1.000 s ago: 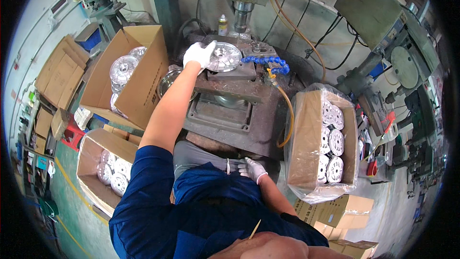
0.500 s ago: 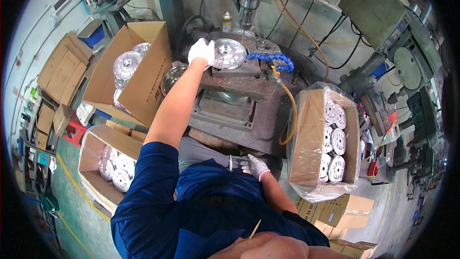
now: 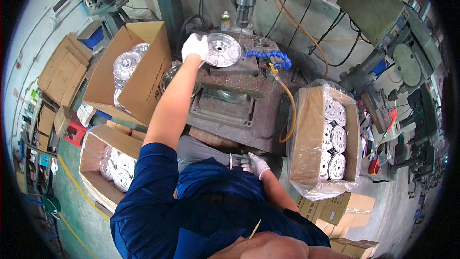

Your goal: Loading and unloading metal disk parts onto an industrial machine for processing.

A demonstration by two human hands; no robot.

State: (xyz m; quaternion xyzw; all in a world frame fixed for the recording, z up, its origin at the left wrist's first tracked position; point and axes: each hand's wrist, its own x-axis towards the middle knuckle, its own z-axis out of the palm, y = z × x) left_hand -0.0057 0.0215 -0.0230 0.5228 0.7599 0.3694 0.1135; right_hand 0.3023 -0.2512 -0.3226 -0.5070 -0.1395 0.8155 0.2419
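Observation:
My left hand [image 3: 195,46], in a white glove, is closed on the left rim of a shiny spoked metal disc [image 3: 227,56]. The disc is over the metal block [image 3: 235,70] of a press; whether its far side still touches the block I cannot tell. My right hand [image 3: 258,165], also gloved, lies on my right thigh with its fingers stretched out and nothing in them. Just left of the press block, partly behind my left forearm, is a round metal bowl-like part [image 3: 171,79].
Above the block hangs the press ram [image 3: 244,12]. A blue jointed hose [image 3: 268,54] reaches in from the right, near a spray can [image 3: 225,21]. Cartons of similar discs stand at the left [image 3: 149,79], lower left [image 3: 96,149] and right [image 3: 306,139].
My left hand has drawn the disc a little to the left and away from me, shifting it off its earlier place on the block. My right hand stays on my thigh.

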